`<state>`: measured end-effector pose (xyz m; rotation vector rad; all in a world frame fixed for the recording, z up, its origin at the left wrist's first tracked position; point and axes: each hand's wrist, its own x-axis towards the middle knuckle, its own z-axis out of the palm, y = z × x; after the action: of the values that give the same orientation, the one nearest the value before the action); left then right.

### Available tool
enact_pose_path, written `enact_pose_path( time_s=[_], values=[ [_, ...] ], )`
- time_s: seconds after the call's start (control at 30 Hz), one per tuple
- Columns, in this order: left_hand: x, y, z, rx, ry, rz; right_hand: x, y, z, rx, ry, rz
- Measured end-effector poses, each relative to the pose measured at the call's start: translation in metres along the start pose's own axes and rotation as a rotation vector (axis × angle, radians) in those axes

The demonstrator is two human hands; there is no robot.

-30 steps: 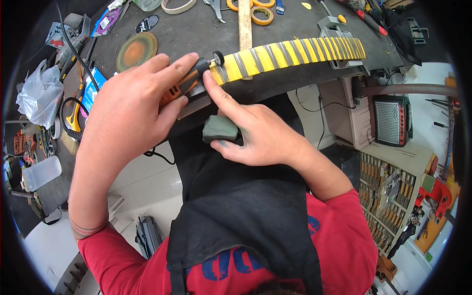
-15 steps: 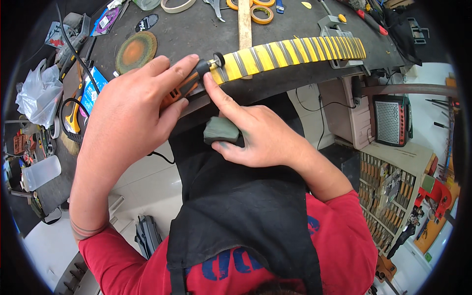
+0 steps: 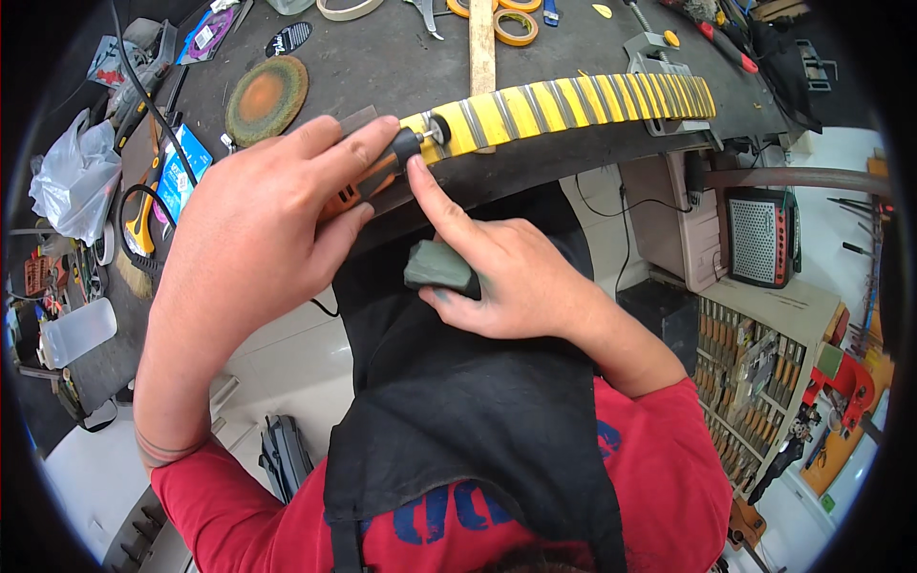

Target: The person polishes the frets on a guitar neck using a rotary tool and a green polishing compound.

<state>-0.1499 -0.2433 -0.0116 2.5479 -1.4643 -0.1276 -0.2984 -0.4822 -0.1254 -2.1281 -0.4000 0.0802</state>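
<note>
My left hand (image 3: 267, 205) is closed around an orange and black rotary tool (image 3: 382, 164). A small black wheel (image 3: 438, 130) on the tool's tip lies over the left part of a long curved strip wrapped in yellow tape (image 3: 535, 108), with bare grey stripes between the bands. Between the thumb and palm of my right hand (image 3: 506, 272) sits a green block (image 3: 441, 266), which looks like polishing compound. That hand's index finger stretches up to the tool's nose, close beneath the wheel. My left hand hides most of the tool's body.
A metal clamp (image 3: 659, 57) stands at the strip's right part, and a wooden stick (image 3: 482, 57) runs up to the strip. On the dark bench (image 3: 382, 67) lie a round abrasive disc (image 3: 267, 100) and tape rolls (image 3: 516, 28). A black cable (image 3: 143, 91) hangs at the left.
Both hands have shifted slightly right and toward me, with the rotary tool and green block still held. The wheel now sits a little farther right along the strip.
</note>
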Motion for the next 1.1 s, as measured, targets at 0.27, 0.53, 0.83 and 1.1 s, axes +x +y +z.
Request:
enact_pose_path(
  time_s=[0.27,0.53,0.83,1.1],
  values=[
    [0.010,-0.005,-0.001,0.072,0.044,-0.046,0.022,0.007,-0.005,0.125,0.026,0.022],
    [-0.006,0.003,-0.004,-0.013,-0.042,0.041,-0.012,-0.011,0.002,-0.014,0.024,-0.013],
    [-0.042,0.009,-0.007,-0.069,-0.004,-0.011,-0.041,-0.018,0.019,-0.008,0.263,-0.072],
    [-0.064,0.021,0.000,-0.185,0.019,-0.067,-0.013,-0.008,0.028,-0.124,0.550,-0.017]
  ],
)
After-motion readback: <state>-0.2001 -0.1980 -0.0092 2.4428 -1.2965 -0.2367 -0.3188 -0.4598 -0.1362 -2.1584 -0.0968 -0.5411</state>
